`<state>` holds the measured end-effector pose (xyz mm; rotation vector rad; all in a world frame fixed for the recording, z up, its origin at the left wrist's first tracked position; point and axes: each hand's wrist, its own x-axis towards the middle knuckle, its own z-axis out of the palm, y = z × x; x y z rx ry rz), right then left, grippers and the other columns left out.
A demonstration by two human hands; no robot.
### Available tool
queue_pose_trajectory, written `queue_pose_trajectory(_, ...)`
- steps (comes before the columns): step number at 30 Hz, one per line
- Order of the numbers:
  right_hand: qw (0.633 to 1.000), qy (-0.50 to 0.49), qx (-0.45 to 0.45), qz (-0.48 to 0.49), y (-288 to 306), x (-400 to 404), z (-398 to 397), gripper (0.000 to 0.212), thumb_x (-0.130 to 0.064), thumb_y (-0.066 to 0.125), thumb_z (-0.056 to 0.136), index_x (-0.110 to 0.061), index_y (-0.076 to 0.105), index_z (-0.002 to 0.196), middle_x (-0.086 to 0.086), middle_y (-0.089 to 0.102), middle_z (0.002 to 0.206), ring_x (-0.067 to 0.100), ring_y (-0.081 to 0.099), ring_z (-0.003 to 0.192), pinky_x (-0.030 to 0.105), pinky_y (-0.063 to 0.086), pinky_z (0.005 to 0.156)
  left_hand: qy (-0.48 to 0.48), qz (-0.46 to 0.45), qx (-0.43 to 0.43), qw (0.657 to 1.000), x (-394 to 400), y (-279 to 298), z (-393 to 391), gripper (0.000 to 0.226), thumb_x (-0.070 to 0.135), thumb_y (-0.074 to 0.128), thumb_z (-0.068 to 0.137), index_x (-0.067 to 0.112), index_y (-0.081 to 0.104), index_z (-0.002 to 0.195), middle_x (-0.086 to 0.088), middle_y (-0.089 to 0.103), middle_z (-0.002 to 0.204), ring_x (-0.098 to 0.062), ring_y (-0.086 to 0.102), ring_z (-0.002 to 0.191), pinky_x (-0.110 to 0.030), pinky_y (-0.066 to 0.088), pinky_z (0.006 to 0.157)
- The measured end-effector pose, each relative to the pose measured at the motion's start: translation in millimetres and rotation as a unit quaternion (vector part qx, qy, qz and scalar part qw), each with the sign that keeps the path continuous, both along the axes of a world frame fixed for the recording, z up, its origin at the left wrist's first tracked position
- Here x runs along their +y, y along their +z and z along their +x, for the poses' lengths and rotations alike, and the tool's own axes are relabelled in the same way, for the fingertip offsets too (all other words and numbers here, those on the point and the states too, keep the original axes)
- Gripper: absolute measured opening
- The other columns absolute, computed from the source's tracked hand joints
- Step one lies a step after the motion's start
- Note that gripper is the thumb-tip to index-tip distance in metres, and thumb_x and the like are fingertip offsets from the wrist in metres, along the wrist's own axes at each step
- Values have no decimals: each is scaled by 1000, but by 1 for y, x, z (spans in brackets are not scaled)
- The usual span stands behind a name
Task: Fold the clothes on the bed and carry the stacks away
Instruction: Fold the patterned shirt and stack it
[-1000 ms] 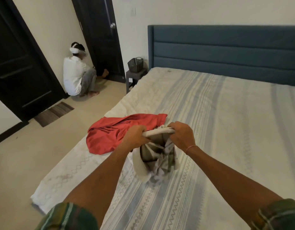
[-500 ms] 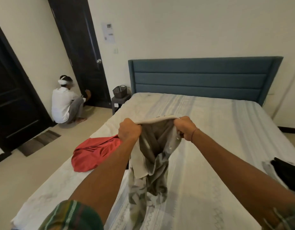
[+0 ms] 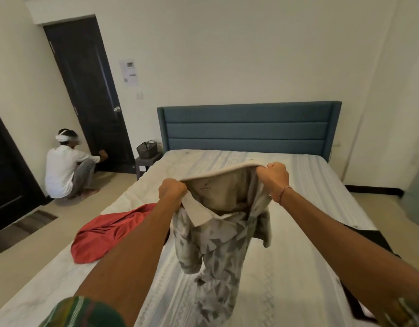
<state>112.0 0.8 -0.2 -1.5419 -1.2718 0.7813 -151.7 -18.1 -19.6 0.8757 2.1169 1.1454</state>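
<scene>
Colours around the bed [image 3: 286, 267]

The bed wears pale grey-and-white stripes under a teal headboard [image 3: 246, 128]; above it hangs a cream shirt [image 3: 218, 237] with grey leaf print, a red garment [image 3: 104, 237] at its left edge, a black one [image 3: 369, 239] right.

Both arms stretched forward toward 12 o'clock, raised. Left hand [image 3: 172, 191] fisted at 11, right hand [image 3: 275, 176] fisted at 1 (thin bracelet on that wrist), each clenched on cloth, knuckles up, held apart.
</scene>
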Motion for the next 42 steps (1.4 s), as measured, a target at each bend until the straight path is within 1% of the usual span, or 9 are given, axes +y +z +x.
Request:
queue_pose_trajectory(6,986,60,80,-137,19,-17,38,38,-46,40,103,-15,59,114,9,61,110,28,57,102,43,51,93,5,80,-204,976,1,37,48,20,7,65,88,6,63,108,-15,68,100,-30,67,90,-44,61,81)
queue_pose_trajectory(12,920,132,332,-159,39,-33,64,19,-27,55,102,-12,64,110,6,65,79,19,66,70,33,60,68,-34,164,-242,956,-18,73,101,17,12,52,97,7,64,108,-8,65,84,-22,62,75,-34,56,63)
queue_pose_trajectory(16,901,136,399,-100,45,-43,76,20,-23,63,99,-10,64,114,12,68,101,24,67,93,44,60,89,-19,210,-113,971,-27,87,119,19,22,55,98,15,62,82,-10,70,94,-25,65,88,-43,59,82)
queue_pose_trajectory(19,890,155,424,-65,51,-52,82,28,-22,61,100,-7,62,124,16,67,118,28,67,108,41,62,82,13,240,99,966,-41,97,129,27,27,55,96,2,65,101,-16,61,119,-32,54,112,-46,50,92)
queue_pose_trajectory(22,875,194,443,-19,59,-64,80,33,-15,62,98,-5,60,129,19,66,123,32,66,112,43,62,83,-28,288,138,947,-48,112,132,20,20,54,98,1,61,97,-17,60,120,-34,54,116,-40,48,87)
queue_pose_trajectory(25,908,194,367,48,62,-78,74,21,-18,63,98,-6,70,114,15,73,106,32,69,105,38,61,84,-71,282,65,954,-49,123,130,29,14,45,101,6,55,75,-13,64,90,-26,58,83,-33,41,65)
queue_pose_trajectory(29,971,116,125,168,60,-89,70,17,-42,72,88,-28,76,96,0,70,105,27,64,109,32,58,90,-142,307,209,918,-56,123,124,32,13,42,105,4,57,78,-2,53,75,-8,45,61,-13,35,48)
queue_pose_trajectory(34,971,84,-33,221,56,-95,77,32,-51,69,87,-28,74,108,-4,43,149,17,38,137,34,37,111,-265,340,260,864,-58,113,99,24,18,54,102,-1,69,97,-6,60,90,-15,52,77,-24,43,66)
queue_pose_trajectory(42,938,125,-238,219,47,-118,71,43,-24,51,105,-30,46,147,7,64,127,27,62,112,29,52,99,-391,270,498,726,-77,112,57,68,36,75,84,12,48,142,-6,48,127,-24,46,115,-39,47,97)
